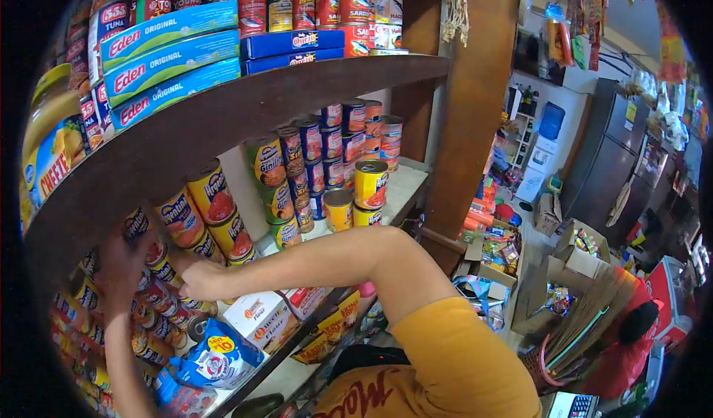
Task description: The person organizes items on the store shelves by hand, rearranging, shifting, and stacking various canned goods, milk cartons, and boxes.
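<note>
My left hand (125,266) reaches up among stacked cans on the shaded left of the middle shelf. It is dim and blurred, so its fingers do not show clearly. Just above it is a dark-labelled can (136,223). My right hand (202,278) is closed beside the stacks, its fingertips partly hidden against the cans. Directly above it stand yellow-and-red cans, among them a tall stack with an upper can (212,191) and another can (178,216). Below my hands, more cans (152,344) fill the shelf's left side.
The dark curved upper shelf edge (297,82) passes above my arms, with blue Eden boxes (174,61) on it. White flour boxes (260,318) and a blue pouch (219,355) sit near the shelf front. A wooden post (479,106) stands right; a person in red (620,355) is beyond.
</note>
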Motion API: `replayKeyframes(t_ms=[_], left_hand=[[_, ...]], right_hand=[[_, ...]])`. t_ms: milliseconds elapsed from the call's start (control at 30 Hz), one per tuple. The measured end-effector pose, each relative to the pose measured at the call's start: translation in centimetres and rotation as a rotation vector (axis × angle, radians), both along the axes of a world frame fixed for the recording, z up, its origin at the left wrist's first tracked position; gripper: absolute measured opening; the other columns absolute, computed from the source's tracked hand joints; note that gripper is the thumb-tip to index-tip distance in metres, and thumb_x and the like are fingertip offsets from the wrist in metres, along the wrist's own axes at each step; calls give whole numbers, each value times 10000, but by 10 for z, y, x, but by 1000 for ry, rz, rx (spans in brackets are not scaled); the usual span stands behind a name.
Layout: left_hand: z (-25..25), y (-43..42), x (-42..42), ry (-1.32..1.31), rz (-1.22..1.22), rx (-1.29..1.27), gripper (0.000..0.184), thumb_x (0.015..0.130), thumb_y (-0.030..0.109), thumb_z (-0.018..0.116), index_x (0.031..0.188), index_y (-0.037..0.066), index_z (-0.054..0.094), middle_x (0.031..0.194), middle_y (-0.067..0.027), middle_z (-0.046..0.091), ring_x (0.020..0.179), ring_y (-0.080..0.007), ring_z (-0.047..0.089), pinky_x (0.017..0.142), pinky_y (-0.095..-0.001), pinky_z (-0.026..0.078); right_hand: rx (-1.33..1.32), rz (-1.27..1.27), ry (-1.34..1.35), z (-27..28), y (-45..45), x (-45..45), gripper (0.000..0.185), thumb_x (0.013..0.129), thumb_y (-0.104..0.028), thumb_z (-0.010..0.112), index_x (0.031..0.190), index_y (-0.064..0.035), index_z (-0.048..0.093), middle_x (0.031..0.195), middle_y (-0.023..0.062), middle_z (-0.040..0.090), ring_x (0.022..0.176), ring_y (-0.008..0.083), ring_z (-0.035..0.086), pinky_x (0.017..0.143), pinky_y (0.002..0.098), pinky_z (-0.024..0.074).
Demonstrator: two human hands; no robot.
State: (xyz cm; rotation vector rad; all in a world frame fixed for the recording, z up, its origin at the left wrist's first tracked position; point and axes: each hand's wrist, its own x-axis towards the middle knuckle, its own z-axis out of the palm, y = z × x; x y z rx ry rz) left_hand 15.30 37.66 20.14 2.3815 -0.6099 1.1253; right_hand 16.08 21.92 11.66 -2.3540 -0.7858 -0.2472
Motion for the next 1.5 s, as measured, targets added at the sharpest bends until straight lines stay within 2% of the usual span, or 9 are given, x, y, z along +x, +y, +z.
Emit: replayKeyframes(t_ms=[400, 567, 600, 800, 833, 900, 1133, 1333, 1500], left_hand=[[-13, 16, 14, -130, 52, 51, 407, 880, 231, 576, 1189, -32, 546, 1179, -257, 567, 1127, -397, 519, 960, -416, 369], [-29, 62, 30, 143, 170, 175, 465, 947, 345, 436, 1249, -2, 507, 1223, -245, 538, 1176, -398, 487, 963, -435, 362], [-5, 37, 9, 343, 225, 73, 496, 952, 377, 412, 1279, 11, 485, 1267, -244, 510, 1195, -397, 474, 975, -432, 364], [21, 5, -22, 180, -116, -98, 454, 956, 315, 467, 1289, 9, 422, 1281, -228, 502, 1194, -334, 491, 1008, -402, 354], [15, 12, -12, 175, -187, -142, 424, 953, 310, 479, 1246, 6, 439, 1256, -222, 518, 1178, -331, 508, 987, -403, 377], [6, 16, -3, -73, -148, -88, 416, 925, 318, 512, 1194, 17, 409, 1072, -222, 623, 1016, -377, 600, 870, -430, 448], [-1, 18, -15, 57, -39, -54, 500, 958, 392, 447, 1303, 38, 370, 1191, -224, 567, 1129, -348, 554, 954, -400, 412], [0, 14, -26, 52, -54, 16, 543, 958, 426, 431, 1353, 57, 392, 1244, -194, 555, 1161, -355, 529, 1017, -405, 371], [-4, 15, -19, -109, 171, 417, 416, 924, 421, 502, 1145, 80, 593, 1217, -132, 578, 1192, -332, 488, 1079, -511, 265]], right_hand=[[483, 199, -234, 40, -6, 3, 615, 730, -58, 622, 1303, 47, 426, 1069, 269, 595, 1006, 388, 595, 821, 451, 498], [41, 142, -624, 88, -14, -15, 350, 704, -60, 559, 1040, 24, 611, 982, 241, 628, 925, 404, 601, 827, 486, 479], [-67, 32, -754, 101, -13, -18, 205, 787, -212, 550, 919, -98, 659, 795, 178, 662, 754, 354, 656, 663, 478, 512], [-68, 195, -683, 135, -4, 25, 480, 668, -311, 694, 1100, -112, 627, 987, 171, 665, 928, 357, 633, 824, 442, 496], [-1, 205, -904, 128, -3, 28, 550, 627, -311, 731, 1121, -101, 608, 1013, 177, 659, 949, 357, 625, 843, 434, 489], [-82, 202, -780, 134, -1, 29, 491, 620, -200, 755, 1053, -53, 576, 1016, 137, 628, 973, 281, 607, 879, 372, 459], [195, 477, -473, 142, -9, -4, 367, 820, -181, 612, 1144, -18, 561, 1118, 210, 577, 1078, 360, 533, 871, 421, 442], [13, 344, -221, 149, -33, -11, 467, 732, -195, 700, 1136, -30, 532, 1097, 171, 573, 1038, 327, 550, 842, 424, 432], [234, 378, -179, 117, -85, -29, 451, 629, -125, 767, 994, -46, 515, 978, 76, 544, 943, 182, 538, 887, 302, 421]])
